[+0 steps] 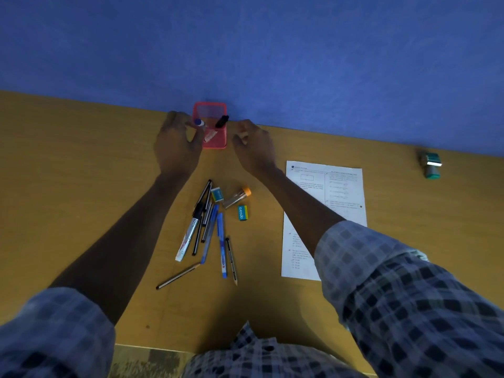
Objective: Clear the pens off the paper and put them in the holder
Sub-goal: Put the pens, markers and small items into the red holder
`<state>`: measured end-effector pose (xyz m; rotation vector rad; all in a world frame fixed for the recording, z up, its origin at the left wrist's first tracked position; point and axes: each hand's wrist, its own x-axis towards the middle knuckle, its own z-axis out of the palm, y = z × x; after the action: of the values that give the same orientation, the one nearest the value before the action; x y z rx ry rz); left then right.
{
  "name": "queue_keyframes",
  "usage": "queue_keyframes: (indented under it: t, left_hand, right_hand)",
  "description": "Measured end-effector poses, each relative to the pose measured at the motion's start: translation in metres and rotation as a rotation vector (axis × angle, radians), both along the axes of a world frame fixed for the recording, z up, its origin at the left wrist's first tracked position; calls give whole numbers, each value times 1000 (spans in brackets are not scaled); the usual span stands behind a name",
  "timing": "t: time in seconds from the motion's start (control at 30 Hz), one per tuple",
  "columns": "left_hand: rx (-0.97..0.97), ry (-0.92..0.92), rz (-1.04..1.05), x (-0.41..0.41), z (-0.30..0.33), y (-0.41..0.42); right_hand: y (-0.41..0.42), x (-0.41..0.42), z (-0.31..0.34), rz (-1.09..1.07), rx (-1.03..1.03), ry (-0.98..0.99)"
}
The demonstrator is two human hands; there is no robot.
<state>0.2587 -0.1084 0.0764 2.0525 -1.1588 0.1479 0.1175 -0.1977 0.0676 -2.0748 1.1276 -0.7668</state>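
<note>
Left hand [176,143] pinches a blue-capped pen [200,123] at the red holder [210,126] upper centre, right hand [253,145] loosely curled, empty; remaining pens [210,227] mid-frame on table [81,159]: light, stiff, slick, pinch mid-barrel.

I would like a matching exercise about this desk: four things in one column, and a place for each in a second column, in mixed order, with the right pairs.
Things:
1. pen holder
2. printed paper
3. orange-capped tube
4. stamp

Places:
A. far right of the desk, alone
B. at the wall, between the two hands
C. under the right forearm
D. beside the pile of pens, between two erasers

Pairs: 1-B, 2-C, 3-D, 4-A
</note>
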Motion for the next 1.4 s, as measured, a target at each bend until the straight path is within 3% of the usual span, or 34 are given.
queue_keyframes:
  t: [0.1,0.27,0.6,0.8,1.07,1.23,1.4]
  left_hand:
    - [108,47,-46,-15,-13,15]
    - [450,185,-213,-34,-42,35]
    - [609,93,-366,-44,-65,53]
    - [672,35,-409,-41,-63,50]
    - [750,-80,-461,-39,-68,54]
    - [666,-114,-460,-39,-66,52]
    - [351,11,-341,-34,-41,44]
  right_hand:
    - [11,-17,-17,-13,100,126]
    - [28,-41,-38,120,220,368]
    - [37,-61,-56,317,165,486]
    - [31,-69,-60,378,149,418]
    - [14,-84,-56,361,374,255]
    - [4,-81,-39,309,453,113]
    - [-5,-70,-9,206,441,-78]
